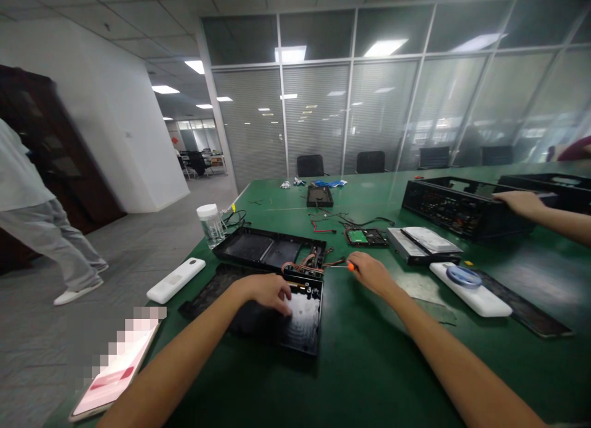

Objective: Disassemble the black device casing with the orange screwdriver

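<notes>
My right hand (367,271) is closed around a screwdriver (351,266) with an orange handle. Its thin shaft points left, towards wires at the edge of a black plastic casing. My left hand (270,292) hangs over the lower black casing half (302,329), fingers apart and bent down, holding nothing; I cannot tell whether the fingertips touch it. Behind it lies the other casing half (258,249), with a bundle of coloured wires (302,266) at its right end. A green circuit board (357,236) in a dark frame sits beyond my right hand.
A clear jar (211,226) and a white oblong device (176,280) stand left, above a lit phone (120,366). Rightward are a silver-topped drive unit (423,243), another white device (471,290) and a black computer case (462,209), touched by another person's hand (519,203). Someone walks at far left.
</notes>
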A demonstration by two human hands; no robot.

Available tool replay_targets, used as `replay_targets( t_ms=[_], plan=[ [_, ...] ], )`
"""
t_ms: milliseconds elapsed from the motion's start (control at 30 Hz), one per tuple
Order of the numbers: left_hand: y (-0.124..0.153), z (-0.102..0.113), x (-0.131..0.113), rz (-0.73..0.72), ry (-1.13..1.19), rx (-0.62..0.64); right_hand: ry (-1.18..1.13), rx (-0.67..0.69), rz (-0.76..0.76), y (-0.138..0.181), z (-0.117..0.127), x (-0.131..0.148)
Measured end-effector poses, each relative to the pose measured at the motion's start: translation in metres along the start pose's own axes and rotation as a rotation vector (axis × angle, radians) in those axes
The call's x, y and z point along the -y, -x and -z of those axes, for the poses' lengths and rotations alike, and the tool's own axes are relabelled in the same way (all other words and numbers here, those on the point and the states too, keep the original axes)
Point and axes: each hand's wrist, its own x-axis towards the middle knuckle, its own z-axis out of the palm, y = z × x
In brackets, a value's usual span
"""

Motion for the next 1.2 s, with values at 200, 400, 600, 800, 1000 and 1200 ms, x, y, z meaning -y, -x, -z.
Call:
replay_targets(
  t_ms=[200, 400, 600, 800, 1000, 1200],
  plan=[
    [-0.039, -0.014, 0.009, 0.061, -0.368, -0.368, -0.165, -0.150, 0.109, -0.001, -0.013, 0.014],
    [-0.037, -0.029, 0.018, 0.127, -0.385, -0.466, -0.231, -0.122, 0.197, -0.002, -0.023, 0.026],
    [-0.045, -0.042, 0.001, 0.282, -0.333, -0.541, -0.259, -0.099, 0.191, 0.000, -0.025, 0.026],
    [-0.043, -0.045, -0.006, 0.182, -0.268, -0.536, -0.279, -0.150, 0.135, 0.001, -0.020, 0.022],
    [-0.049, -0.052, -0.012, 0.080, -0.170, -0.513, -0.264, -0.114, 0.152, 0.001, -0.020, 0.023],
    [-0.060, -0.059, -0.012, 0.046, -0.143, -0.503, -0.194, -0.020, 0.272, 0.002, -0.012, 0.035]
  ],
)
